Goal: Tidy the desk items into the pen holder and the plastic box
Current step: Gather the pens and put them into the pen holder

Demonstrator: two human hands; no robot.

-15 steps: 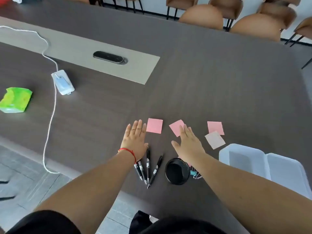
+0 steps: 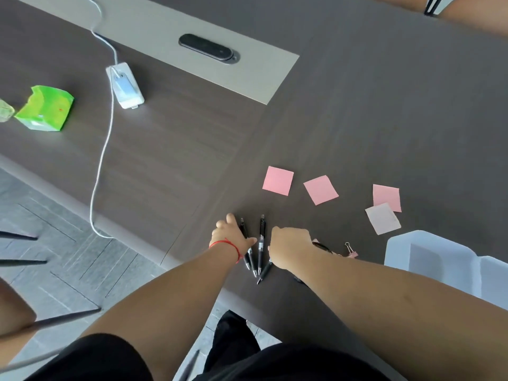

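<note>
Right hand (image 2: 288, 247) over pen holder (image 2: 320, 246)

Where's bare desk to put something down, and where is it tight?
Free: the dark stretch between the power adapter and the sticky notes, and the wide area beyond the notes. Crowded: the near edge, where both hands, left hand and right hand, the pens, a binder clip and the plastic box bunch together.

Four sticky notes (image 2: 277, 180) are lying beyond the hands: three pink, one pale. At least three black pens (image 2: 261, 234) are showing between the hands. One pink binder clip (image 2: 351, 251) is sitting right of them.
</note>
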